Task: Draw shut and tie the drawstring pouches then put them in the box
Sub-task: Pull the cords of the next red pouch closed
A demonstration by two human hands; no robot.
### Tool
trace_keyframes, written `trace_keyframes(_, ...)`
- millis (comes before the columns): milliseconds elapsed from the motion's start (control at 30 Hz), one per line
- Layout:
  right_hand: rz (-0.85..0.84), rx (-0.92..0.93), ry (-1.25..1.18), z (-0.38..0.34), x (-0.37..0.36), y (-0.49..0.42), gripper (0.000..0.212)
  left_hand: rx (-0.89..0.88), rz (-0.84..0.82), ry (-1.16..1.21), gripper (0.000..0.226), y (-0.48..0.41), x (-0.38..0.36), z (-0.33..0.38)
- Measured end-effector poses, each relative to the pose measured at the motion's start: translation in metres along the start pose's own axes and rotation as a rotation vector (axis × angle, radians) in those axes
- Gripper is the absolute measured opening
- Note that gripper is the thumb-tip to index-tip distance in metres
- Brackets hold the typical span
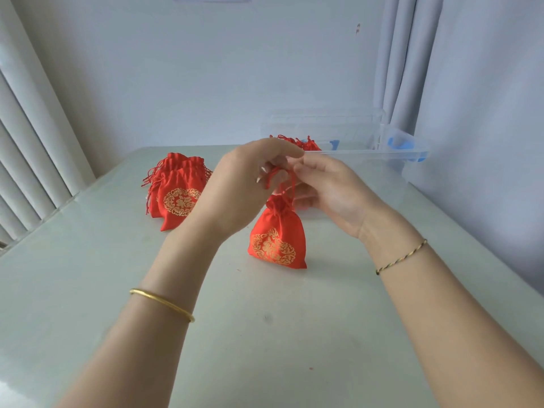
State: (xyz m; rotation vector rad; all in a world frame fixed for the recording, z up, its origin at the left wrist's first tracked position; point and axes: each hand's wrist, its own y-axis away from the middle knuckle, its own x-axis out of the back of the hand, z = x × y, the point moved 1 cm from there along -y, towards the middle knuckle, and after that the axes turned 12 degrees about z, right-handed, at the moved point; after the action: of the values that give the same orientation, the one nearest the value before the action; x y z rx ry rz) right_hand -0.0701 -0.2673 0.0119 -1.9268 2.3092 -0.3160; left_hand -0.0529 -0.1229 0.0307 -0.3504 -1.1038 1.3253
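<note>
Head view is showing the red pouch [276, 240] hanging upright at the tabletop [88, 290], neck gathered, its cord [275, 178] being pinched by fingers of the left hand [235, 189] and right hand [332, 192]. A slack loop is probably risking a loose knot, with the pouch reopening before reaching the box [368, 153].
</note>
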Motion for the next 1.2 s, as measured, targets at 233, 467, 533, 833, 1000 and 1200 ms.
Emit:
trace_keyframes(233,-0.154,-0.074,-0.092,0.003,-0.003,0.002,0.015,-0.165,0.216,-0.095,0.04,0.003,-0.004,-0.008)
trace_keyframes(467,0.033,0.002,0.035,0.005,0.0,-0.002,0.019,-0.067,0.248,-0.095,0.024,0.001,-0.003,-0.013)
trace_keyframes(533,0.118,0.043,0.06,0.003,0.002,-0.002,0.023,0.021,0.205,-0.059,0.016,0.002,-0.002,-0.015)
trace_keyframes(833,0.264,-0.211,-0.447,0.007,0.012,-0.008,0.044,0.458,0.064,0.076,0.03,0.002,-0.005,-0.036)
trace_keyframes(1000,0.228,-0.319,-0.688,0.01,0.012,-0.009,0.038,0.572,0.144,0.102,0.039,0.003,-0.004,-0.04)
trace_keyframes(1200,0.38,-0.325,-0.358,0.028,0.017,-0.012,0.036,0.649,0.279,0.384,0.04,-0.001,0.0,-0.036)
